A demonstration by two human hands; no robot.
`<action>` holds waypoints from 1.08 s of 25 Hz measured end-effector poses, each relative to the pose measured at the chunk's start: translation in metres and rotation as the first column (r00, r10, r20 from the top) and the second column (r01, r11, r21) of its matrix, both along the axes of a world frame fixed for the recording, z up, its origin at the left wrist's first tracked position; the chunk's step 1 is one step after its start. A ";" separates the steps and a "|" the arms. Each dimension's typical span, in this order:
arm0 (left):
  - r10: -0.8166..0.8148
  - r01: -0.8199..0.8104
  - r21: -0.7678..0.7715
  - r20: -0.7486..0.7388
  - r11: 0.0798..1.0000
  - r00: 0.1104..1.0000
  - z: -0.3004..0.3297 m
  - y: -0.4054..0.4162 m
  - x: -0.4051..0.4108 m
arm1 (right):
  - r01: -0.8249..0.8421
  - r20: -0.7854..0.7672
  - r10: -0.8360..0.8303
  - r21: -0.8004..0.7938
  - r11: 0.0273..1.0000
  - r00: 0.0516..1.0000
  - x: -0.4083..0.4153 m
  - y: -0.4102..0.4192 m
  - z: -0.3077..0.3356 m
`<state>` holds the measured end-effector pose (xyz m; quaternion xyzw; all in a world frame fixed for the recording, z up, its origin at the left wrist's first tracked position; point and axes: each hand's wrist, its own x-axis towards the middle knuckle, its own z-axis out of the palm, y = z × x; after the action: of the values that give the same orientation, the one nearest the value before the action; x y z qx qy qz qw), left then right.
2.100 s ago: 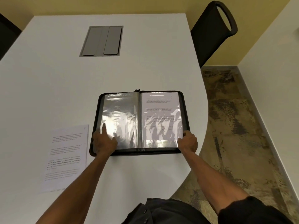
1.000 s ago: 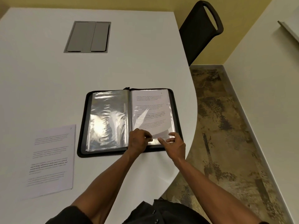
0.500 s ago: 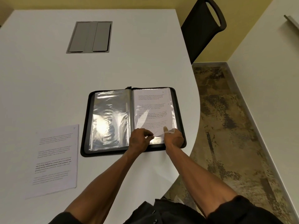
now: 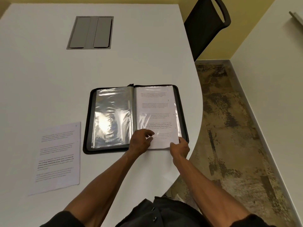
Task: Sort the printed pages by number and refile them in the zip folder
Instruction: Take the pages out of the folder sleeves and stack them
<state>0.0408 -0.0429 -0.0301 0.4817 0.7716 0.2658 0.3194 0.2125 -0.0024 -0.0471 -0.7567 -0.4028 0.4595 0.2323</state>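
Observation:
The black zip folder (image 4: 88, 125) lies open on the white table (image 4: 49, 79) near its curved right edge. Its left clear sleeve (image 4: 111, 118) holds no paper. A printed page (image 4: 157, 115) sits in the right sleeve, and its lower edge sticks out past the folder's near rim. My right hand (image 4: 179, 149) pinches that page's lower right corner. My left hand (image 4: 141, 141) pinches the right sleeve's lower left edge beside the spine. A small stack of loose printed pages (image 4: 57, 158) lies on the table to the left of the folder.
A grey cable hatch (image 4: 91, 32) is set into the table further back. A black chair (image 4: 206, 25) stands at the table's far right edge. Patterned floor (image 4: 237, 128) and a white wall run along the right.
Both hands moved from the folder's outer corners to the right sleeve's lower edge. The page has since slid toward me, its lower edge now past the folder's rim.

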 end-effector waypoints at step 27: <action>0.324 -0.064 -0.399 0.631 0.915 0.705 0.004 -0.175 -0.007 | 0.024 -0.498 -0.243 -0.404 0.914 0.832 0.076 -0.123 0.057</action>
<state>0.0335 -0.2182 -0.0263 0.1997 0.6798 0.3166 0.6307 0.2881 -0.1258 0.0095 -0.6541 -0.1691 0.7048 0.2165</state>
